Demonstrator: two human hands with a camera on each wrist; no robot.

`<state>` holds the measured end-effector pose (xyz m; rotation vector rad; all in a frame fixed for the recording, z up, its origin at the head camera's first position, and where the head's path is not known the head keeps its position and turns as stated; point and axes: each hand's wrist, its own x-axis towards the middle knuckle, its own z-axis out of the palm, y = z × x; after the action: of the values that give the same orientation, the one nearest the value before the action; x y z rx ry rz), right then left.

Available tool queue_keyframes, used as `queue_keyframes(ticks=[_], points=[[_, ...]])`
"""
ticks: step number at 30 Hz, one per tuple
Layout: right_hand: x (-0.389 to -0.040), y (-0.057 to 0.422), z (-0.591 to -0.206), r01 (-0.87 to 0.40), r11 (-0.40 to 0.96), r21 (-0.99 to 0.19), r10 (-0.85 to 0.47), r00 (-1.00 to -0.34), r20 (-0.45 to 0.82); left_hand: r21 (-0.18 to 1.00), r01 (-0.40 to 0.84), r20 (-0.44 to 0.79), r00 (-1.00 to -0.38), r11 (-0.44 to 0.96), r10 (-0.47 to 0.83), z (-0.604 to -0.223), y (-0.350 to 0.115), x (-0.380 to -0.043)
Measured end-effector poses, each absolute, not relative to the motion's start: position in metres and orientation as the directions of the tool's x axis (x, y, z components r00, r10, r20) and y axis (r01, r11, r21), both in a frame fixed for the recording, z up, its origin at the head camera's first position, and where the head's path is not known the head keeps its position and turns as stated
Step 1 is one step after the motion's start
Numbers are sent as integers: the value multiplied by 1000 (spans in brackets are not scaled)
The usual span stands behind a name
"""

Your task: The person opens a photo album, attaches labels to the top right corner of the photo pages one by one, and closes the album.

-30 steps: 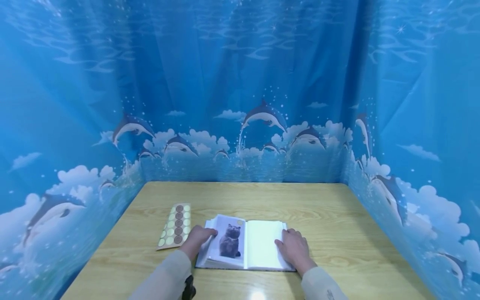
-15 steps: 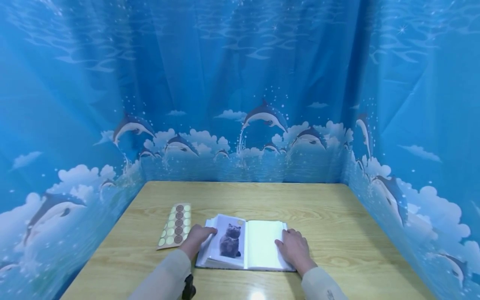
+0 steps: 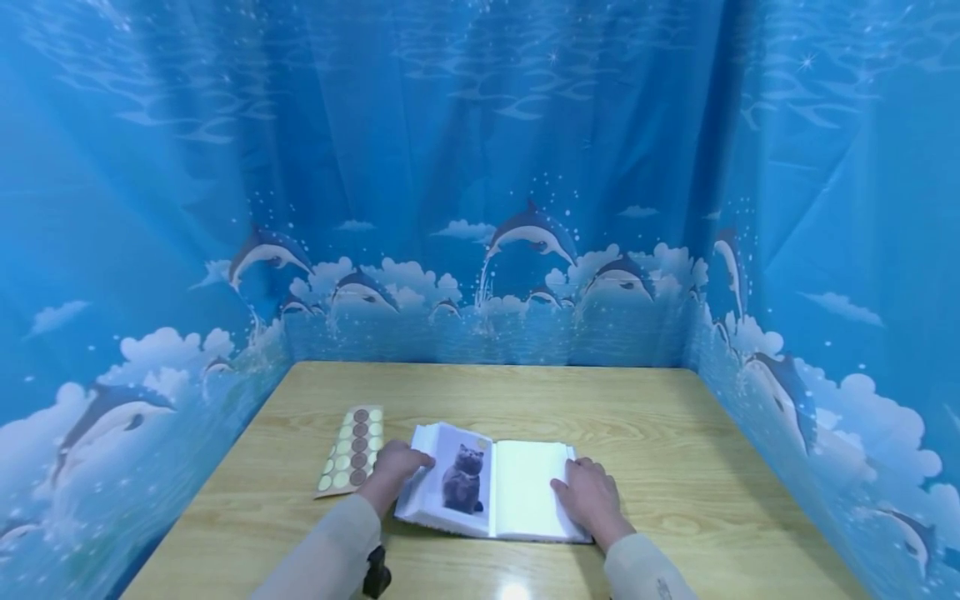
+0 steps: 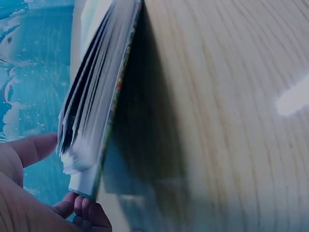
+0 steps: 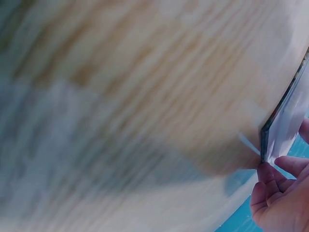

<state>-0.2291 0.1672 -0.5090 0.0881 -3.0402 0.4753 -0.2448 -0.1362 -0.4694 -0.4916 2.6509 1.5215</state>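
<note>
A photo album (image 3: 531, 492) lies spread open on the table, a grey cat picture (image 3: 462, 482) on its left page and a blank white page on its right. My left hand (image 3: 399, 463) grips the album's left half, thumb on the page edges. In the left wrist view, the fingers of that hand (image 4: 24, 193) curl under the cover, and this side of the album (image 4: 99, 96) is tilted up off the table. At the right edge, my right hand (image 3: 591, 497) holds the album between thumb and fingers; the right wrist view shows the fingertips (image 5: 264, 170) at the cover's corner.
A sheet of round stickers (image 3: 351, 450), pale yellow with one brown column, lies left of the album, close to my left hand. The wooden table (image 3: 645, 408) is bordered by blue dolphin-print curtains (image 3: 480, 167) at the back and both sides.
My left hand has raised the album's left half slightly, cover and pages together, so it tilts up from the table. The right hand stays where it was.
</note>
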Motion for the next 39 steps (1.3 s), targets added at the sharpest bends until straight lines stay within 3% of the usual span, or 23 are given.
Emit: queue_keyframes(ticks=[6,20,33,39], points=[[-231,167,-510,-58,949,-311,-36,-996,78,882,-267,-190,-956,389,-225,-461,-133,-246],[-234,161,-513,-88,935,-343,-54,-993,107,905,-197,-130,-972,376,-197,-439,-111,-248],[-234,155,-512,-120,908,-401,-83,-991,108,901,-89,-26,-988,425,-150,-428,-82,-248],[-234,154,-511,-107,910,-401,-79,-993,86,879,-107,-43,-988,465,-146,-424,-59,-245]])
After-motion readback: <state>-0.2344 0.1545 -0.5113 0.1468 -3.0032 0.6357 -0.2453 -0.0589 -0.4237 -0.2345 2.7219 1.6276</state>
